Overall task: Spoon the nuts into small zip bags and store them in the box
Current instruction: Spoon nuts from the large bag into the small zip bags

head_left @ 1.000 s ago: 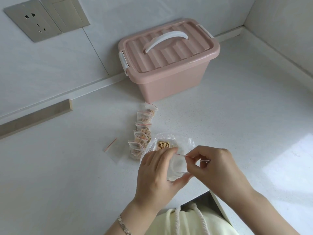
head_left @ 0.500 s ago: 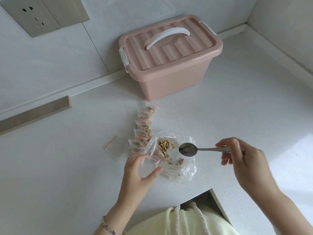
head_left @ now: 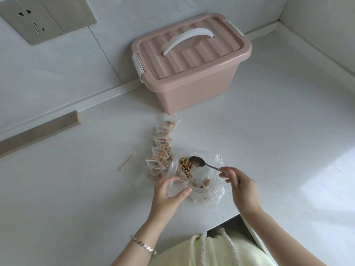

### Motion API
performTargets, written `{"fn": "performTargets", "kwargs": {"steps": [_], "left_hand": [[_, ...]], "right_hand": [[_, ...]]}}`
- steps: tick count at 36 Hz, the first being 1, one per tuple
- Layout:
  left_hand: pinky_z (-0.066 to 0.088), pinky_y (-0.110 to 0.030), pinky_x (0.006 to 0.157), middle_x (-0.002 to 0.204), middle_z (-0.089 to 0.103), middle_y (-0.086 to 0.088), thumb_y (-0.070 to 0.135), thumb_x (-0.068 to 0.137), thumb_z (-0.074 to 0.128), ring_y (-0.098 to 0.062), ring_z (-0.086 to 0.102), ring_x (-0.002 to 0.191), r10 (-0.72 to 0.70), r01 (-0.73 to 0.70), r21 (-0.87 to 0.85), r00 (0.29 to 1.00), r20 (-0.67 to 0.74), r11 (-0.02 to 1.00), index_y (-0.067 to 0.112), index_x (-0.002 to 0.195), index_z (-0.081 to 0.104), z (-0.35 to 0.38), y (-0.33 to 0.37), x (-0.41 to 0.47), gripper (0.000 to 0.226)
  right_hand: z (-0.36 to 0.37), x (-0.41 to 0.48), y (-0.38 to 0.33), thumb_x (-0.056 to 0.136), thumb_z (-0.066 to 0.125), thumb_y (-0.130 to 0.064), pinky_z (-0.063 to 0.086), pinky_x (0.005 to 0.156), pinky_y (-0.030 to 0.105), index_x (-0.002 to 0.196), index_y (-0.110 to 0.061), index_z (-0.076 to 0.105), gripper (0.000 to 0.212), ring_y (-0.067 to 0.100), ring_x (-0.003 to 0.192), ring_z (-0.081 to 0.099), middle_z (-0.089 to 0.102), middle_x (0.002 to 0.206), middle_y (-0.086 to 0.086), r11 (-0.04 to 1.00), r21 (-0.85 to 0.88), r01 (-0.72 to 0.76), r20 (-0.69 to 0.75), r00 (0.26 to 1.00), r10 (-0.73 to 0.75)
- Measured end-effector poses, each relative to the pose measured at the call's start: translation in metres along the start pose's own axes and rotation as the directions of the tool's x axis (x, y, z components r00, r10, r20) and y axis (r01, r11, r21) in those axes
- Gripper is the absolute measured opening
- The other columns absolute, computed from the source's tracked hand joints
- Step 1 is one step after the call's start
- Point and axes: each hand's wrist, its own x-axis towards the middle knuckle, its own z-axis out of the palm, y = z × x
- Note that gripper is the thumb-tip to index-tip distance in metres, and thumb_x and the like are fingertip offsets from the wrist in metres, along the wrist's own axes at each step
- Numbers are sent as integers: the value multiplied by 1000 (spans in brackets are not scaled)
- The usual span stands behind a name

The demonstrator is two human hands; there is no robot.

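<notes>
White countertop (head_left: 278, 150) meets pale walls in a corner, and the pink box (head_left: 192, 87) stands at the back of it with its lid on. Nearer to the person lies a large clear bag (head_left: 213, 191), open at the top, with the nuts (head_left: 185, 167) in a small heap inside it. The left hand (head_left: 167, 198) holds a small zip bag (head_left: 177, 184) just beside this heap, at the left edge of the large bag. Its thumb and fingers are curled round the little bag and hold the red-lined mouth open. The right hand (head_left: 243, 189) pinches the end of the handle of the spoon (head_left: 197, 162) between thumb and fingertips. The bowl of the spoon is at the nuts, touching or only near them, I cannot tell which. If something lies in the bowl is also hard to see, because it is dark and shiny. Several filled zip bags (head_left: 163, 150) lie overlapping in a row from the left hand toward the box. One flat bag (head_left: 125, 162) lies apart on the left, with only its red strip clear to see. The body of the small zip bag is hard to tell from the counter under it, and a wall socket (head_left: 28, 22) is cut off by the picture edge.
</notes>
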Motion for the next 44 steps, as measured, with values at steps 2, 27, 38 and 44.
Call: {"fn": "performTargets", "kwargs": {"steps": [2, 27, 38, 44], "left_hand": [[30, 3, 84, 129, 46, 10, 30, 71, 78, -2, 39, 124, 1, -1, -23, 1000, 20, 1000, 25, 105, 63, 2, -3, 3, 37], [36, -9, 85, 102, 63, 13, 40, 58, 75, 12, 53, 99, 65, -43, -93, 968, 243, 995, 36, 82, 66, 12, 14, 28, 25], [34, -6, 85, 109, 62, 12, 43, 61, 80, 7, 51, 105, 123, -122, -17, 981, 148, 992, 27, 100, 63, 7, 8, 35, 45], [25, 1, 93, 120, 46, 22, 29, 68, 79, 17, 36, 115, 233, -242, 147, 969, 80, 959, 32, 107, 56, -1, 4, 26, 46]], "right_hand": [[3, -2, 5, 88, 38, -39, 46, 73, 8, 95, -30, 62, 26, -5, 84, 62, 68, 87, -10, 1000, 5, -8, 24, 1000, 8], [-14, 3, 17, 99, 32, -29, 56, 64, 22, 94, -6, 63, 39, 23, 80, 70, 71, 83, 16, 714, 488, -501, 206, 862, 464], [-32, -1, 28, 98, 31, -34, 58, 64, 22, 96, -3, 60, 43, 21, 72, 71, 70, 71, 12, 552, 642, -533, 230, 820, 524], [-44, 0, 18, 98, 33, -34, 58, 62, 22, 93, -3, 63, 43, 22, 72, 71, 70, 74, 14, 700, 540, -467, 144, 871, 470]]}}
